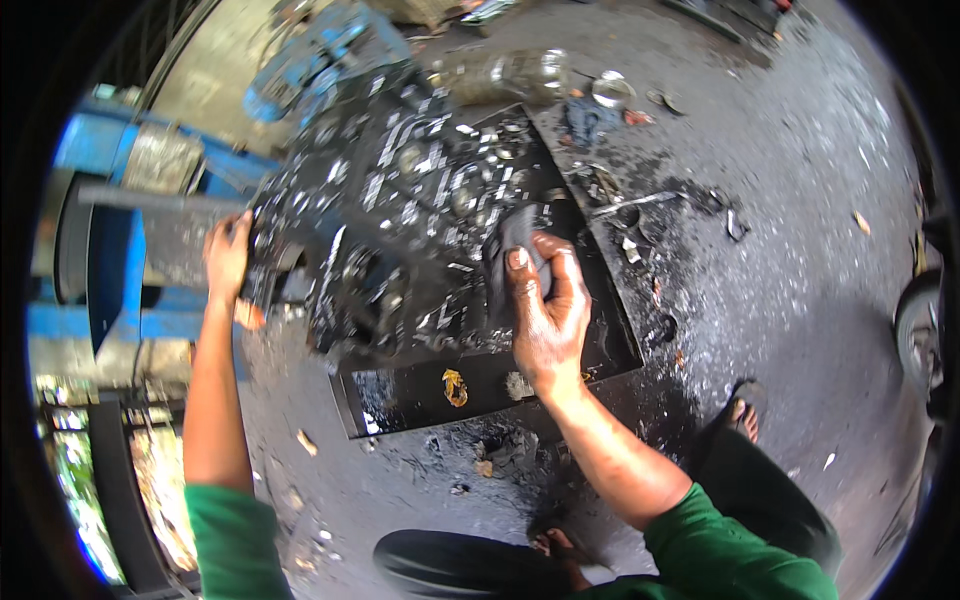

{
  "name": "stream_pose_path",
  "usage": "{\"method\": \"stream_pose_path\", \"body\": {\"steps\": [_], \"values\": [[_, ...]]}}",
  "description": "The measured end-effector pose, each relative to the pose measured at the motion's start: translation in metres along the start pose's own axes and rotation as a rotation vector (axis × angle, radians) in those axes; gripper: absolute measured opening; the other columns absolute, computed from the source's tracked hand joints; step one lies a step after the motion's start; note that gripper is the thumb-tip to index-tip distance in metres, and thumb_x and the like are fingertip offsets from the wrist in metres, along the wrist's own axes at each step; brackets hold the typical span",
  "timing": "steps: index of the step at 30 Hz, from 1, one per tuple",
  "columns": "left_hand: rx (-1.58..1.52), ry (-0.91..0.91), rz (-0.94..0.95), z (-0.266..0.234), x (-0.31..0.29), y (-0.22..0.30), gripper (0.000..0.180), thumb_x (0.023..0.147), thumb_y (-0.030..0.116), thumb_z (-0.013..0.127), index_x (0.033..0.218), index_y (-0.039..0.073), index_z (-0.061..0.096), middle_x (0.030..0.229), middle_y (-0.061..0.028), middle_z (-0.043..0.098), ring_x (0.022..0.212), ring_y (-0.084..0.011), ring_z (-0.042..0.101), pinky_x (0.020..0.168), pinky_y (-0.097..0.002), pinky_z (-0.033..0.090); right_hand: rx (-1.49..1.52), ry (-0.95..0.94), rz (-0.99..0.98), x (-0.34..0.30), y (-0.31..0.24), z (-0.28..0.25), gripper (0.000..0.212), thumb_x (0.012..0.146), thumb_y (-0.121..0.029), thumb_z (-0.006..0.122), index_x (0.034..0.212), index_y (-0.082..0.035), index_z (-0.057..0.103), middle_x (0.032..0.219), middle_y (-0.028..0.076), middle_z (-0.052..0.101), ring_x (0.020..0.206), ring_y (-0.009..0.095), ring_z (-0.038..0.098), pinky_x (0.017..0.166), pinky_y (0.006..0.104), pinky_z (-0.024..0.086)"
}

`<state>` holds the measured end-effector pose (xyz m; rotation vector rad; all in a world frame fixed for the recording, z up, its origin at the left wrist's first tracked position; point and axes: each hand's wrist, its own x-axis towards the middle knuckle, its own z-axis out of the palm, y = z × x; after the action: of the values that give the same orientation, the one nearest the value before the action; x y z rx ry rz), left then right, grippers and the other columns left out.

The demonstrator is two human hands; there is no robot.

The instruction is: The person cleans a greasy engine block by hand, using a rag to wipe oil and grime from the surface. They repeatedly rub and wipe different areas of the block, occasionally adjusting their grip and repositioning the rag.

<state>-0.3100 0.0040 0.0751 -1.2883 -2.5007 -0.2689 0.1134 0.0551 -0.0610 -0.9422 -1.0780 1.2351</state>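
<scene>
A black, oily engine block (400,215), partly smeared by motion, stands tilted over a shallow black metal tray (603,330). My left hand (228,255) is at the block's left edge, its fingers curled over a dark projecting part. In my right hand (548,315) is a dark grey pad, perhaps a folded cloth or sponge (518,232), pinched between thumb and fingers against the block's right side. Blur hides its exact kind. A yellowish scrap (454,388) lies in the tray's near end.
Behind the block lie a clear plastic bottle (515,78) and a blue metal machine part (320,60). A round silvery piece (612,90), a blue rag (590,118) and loose metal parts (635,215) litter the oily floor. Blue machinery (130,150) stands left; a wheel (920,330) stands right.
</scene>
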Motion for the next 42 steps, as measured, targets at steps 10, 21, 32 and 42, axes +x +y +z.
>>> {"method": "stream_pose_path", "body": {"steps": [10, 21, 32, 42], "values": [[-0.207, -0.201, -0.191, 0.002, 0.001, -0.006, 0.067, 0.090, 0.065, 0.048, 0.113, 0.006, 0.071, 0.112, -0.0227, 0.069, 0.112, -0.0383, 0.062, 0.097, -0.0429, 0.045, -0.016, 0.137, -0.446, -0.054, -0.067, 0.079, 0.048, 0.094, -0.014, 0.066, 0.135, 0.004, 0.047, 0.121, 0.011, 0.045, 0.111, 0.020, 0.049, 0.099, 0.0325, 0.041], [-0.047, -0.151, -0.433, -0.031, -0.090, -0.007, 0.071, 0.092, 0.059, 0.050, 0.103, -0.008, 0.069, 0.110, -0.0339, 0.064, 0.110, -0.0443, 0.062, 0.096, -0.0479, 0.046, 0.142, 0.392, -0.389, -0.028, -0.054, 0.092, 0.031, 0.089, -0.001, 0.066, 0.118, 0.005, 0.059, 0.114, 0.014, 0.052, 0.108, 0.022, 0.055, 0.097, 0.0342, 0.045], [0.143, -0.053, -0.667, -0.074, -0.210, 0.035, 0.062, 0.095, 0.052, 0.049, 0.106, -0.006, 0.066, 0.103, -0.0352, 0.063, 0.102, -0.0502, 0.060, 0.091, -0.0513, 0.046, 0.014, -0.076, -0.360, 0.112, -0.021, 0.144, 0.035, 0.083, -0.022, 0.072, 0.111, -0.001, 0.070, 0.100, 0.014, 0.072, 0.090, 0.020, 0.067, 0.085, 0.0302, 0.049], [-0.590, -0.149, -0.750, -0.109, -0.222, 0.122, 0.070, 0.096, 0.058, 0.050, 0.108, -0.009, 0.064, 0.081, -0.0216, 0.068, 0.060, -0.0206, 0.068, 0.051, -0.0314, 0.054, -0.036, -0.205, -0.320, 0.250, -0.015, 0.177, 0.032, 0.085, -0.024, 0.076, 0.111, -0.006, 0.071, 0.088, 0.004, 0.072, 0.069, 0.010, 0.063, 0.062, 0.0269, 0.051]]}}
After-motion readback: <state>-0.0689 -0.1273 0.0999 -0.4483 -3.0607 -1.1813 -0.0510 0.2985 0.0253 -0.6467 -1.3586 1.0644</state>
